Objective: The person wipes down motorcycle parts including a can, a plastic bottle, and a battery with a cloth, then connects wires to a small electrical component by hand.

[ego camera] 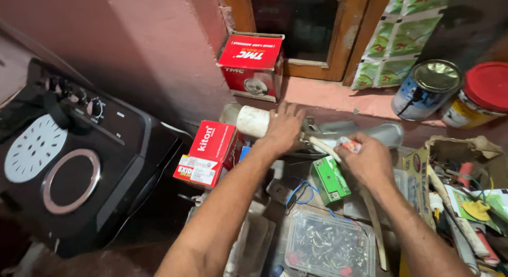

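Fingers of the right hand point(369, 161) pinch a small red-and-white tube point(351, 145); left hand point(284, 127) lies flat, fingers spread, beside a white cylinder point(253, 121).

The scene is moderately lit by warm, soft light that seems to fall from above and slightly from the near side, giving the pink wall point(143, 49) a dull, even tone. The far window point(296, 23) is dark and lends no light. A bright glare sits on the shiny lid of the metal tin point(427, 89) at far right, and a faint sheen runs around the chrome ring of the black appliance point(74, 166) at left. Deep shadow fills the gap beneath that appliance and the near left corner. The middle is fairly sharp; the near edge and forearms look soft, and lines bend toward the edges from the wide lens.
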